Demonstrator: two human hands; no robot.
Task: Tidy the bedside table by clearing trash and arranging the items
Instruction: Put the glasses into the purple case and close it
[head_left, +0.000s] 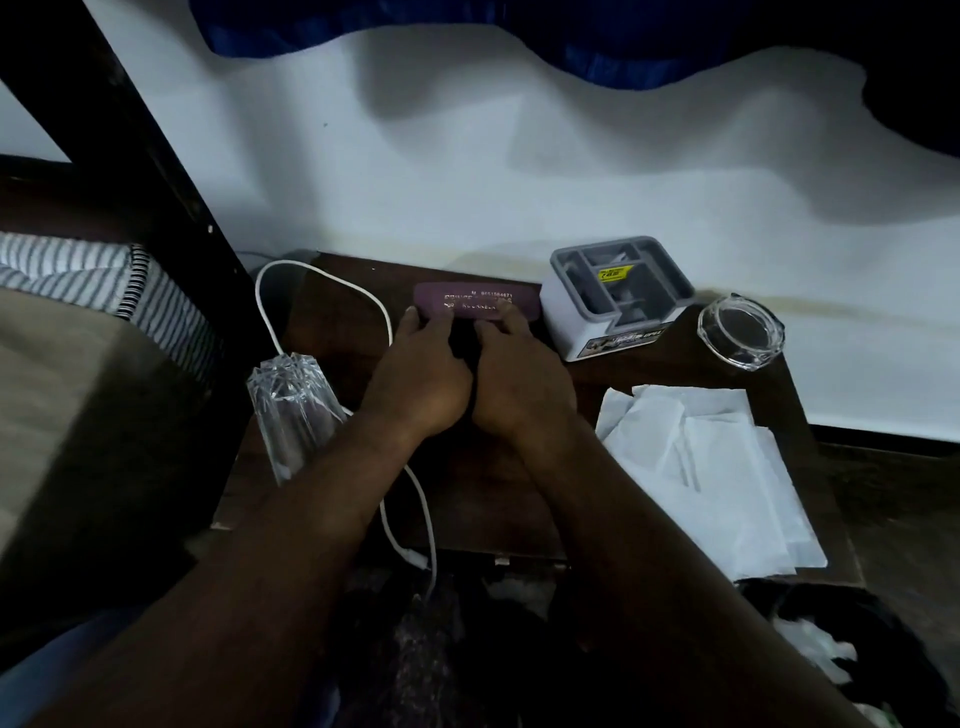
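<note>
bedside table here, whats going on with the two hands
A person rests both hands, left hand and right hand side by side, on a flat purple case with gold lettering near the back of the dark wooden bedside table. An upturned clear glass tumbler and a white cable are to its left; a grey-and-white compartment organiser, a clear glass ashtray and loose white paper sheets sit on the right.

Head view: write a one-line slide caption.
Left hand and right hand touch a purple case on the dark bedside table, between a clear glass and a grey organiser.
</note>
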